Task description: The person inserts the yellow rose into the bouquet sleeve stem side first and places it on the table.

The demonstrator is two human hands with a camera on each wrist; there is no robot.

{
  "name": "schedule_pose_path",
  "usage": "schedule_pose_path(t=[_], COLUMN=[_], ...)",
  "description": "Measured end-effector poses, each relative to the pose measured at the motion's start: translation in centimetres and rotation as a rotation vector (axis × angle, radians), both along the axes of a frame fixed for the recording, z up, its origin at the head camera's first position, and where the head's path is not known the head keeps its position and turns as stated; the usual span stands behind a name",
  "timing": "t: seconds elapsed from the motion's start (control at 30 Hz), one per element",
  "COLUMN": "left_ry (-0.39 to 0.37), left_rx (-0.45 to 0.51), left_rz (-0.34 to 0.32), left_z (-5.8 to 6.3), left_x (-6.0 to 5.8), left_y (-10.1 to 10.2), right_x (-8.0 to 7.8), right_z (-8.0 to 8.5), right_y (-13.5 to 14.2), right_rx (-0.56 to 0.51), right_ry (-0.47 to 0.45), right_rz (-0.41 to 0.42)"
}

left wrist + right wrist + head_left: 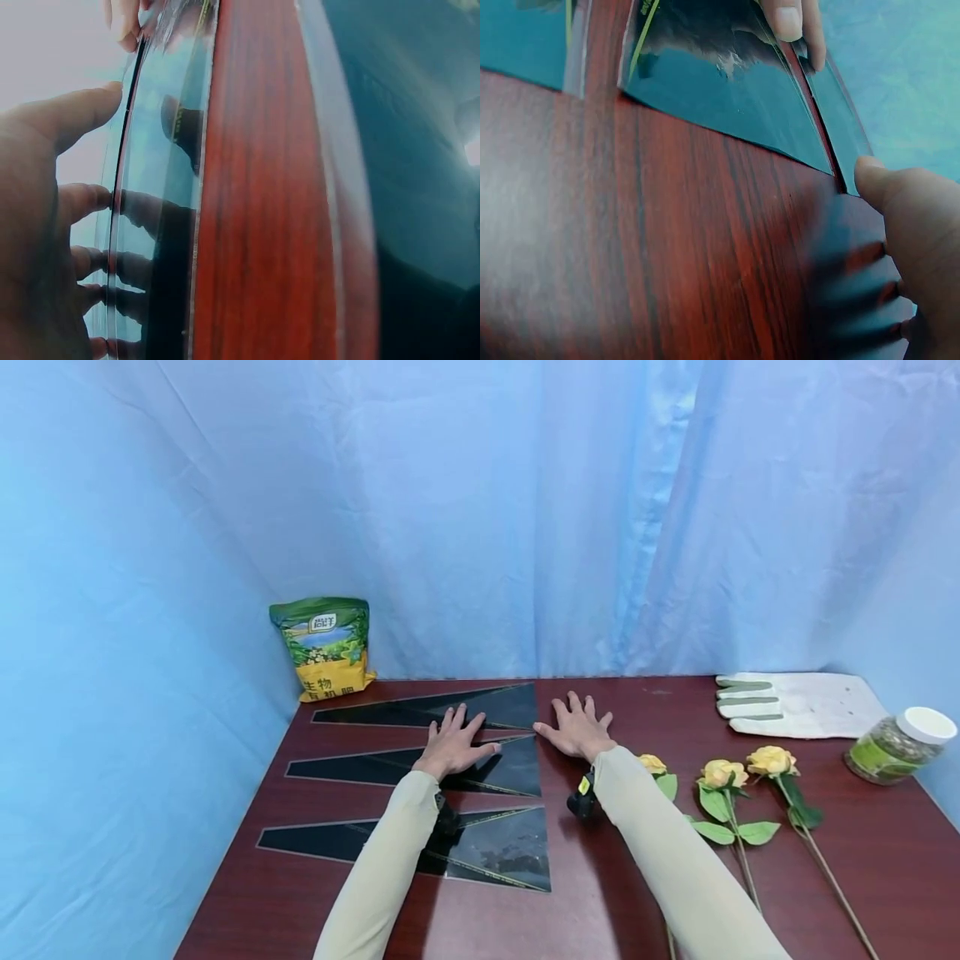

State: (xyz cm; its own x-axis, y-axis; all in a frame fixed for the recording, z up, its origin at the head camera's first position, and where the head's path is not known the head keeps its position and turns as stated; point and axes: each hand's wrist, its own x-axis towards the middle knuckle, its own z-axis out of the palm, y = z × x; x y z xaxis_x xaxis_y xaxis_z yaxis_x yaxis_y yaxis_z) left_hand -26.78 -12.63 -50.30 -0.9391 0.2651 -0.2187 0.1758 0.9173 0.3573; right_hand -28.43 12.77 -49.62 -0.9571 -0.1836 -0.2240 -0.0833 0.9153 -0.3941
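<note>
Three black tapered plastic sleeves with clear edges lie in a row on the table: a far one [506,702], a middle one [330,768] and a near one [510,847]. My left hand [452,748] is spread flat, its fingertips on the far sleeve and its thumb over the middle one. Just right of the sleeves my right hand [576,729] rests with fingers spread, the thumb [871,176] right at the far sleeve's wide end. Neither hand grips anything. In the left wrist view the left fingers mirror in the glossy film.
A green and yellow fertilizer bag [322,647] stands at the back left. Three yellow roses [722,774] lie on the right, one partly under my right sleeve. Beyond them are a white glove [817,703] and a white-lidded jar [896,747]. Blue curtains [450,527] surround the table.
</note>
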Motion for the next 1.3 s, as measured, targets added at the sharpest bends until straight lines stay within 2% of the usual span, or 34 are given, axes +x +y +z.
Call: schedule_pose_path(t=[0.43, 0.77, 0.9, 1.03, 1.17, 1.3], left_ry=[0.022, 0.012, 0.010, 0.008, -0.018, -0.029], left_rx=[-0.011, -0.024, -0.032, -0.027, -0.002, 0.012], left_rz=[-0.001, -0.009, -0.013, -0.009, -0.004, 0.008], left_z=[-0.1, 0.0, -0.3, -0.3, 0.3, 0.9], left_x=[0.2, -0.1, -0.2, -0.2, -0.2, -0.5], left_y=[0.0, -0.1, 0.0, 0.0, 0.1, 0.0], right_x=[-0.9, -1.2, -1.3, -1.5, -1.7, -1.9], right_z=[-1.3, -1.2, -1.4, -1.5, -1.2, -0.7], right_y=[-1.0, -2.3, -3.0, -3.5, -3.6, -3.8], right_rx=[0.007, -0.053, -0.138, -0.258, -0.348, -0.386], right_ry=[0.057, 0.089, 0.101, 0.110, 0.082, 0.055], right_rz=[-0.090, -0.180, -0.203, -0.193, -0.186, -0.184])
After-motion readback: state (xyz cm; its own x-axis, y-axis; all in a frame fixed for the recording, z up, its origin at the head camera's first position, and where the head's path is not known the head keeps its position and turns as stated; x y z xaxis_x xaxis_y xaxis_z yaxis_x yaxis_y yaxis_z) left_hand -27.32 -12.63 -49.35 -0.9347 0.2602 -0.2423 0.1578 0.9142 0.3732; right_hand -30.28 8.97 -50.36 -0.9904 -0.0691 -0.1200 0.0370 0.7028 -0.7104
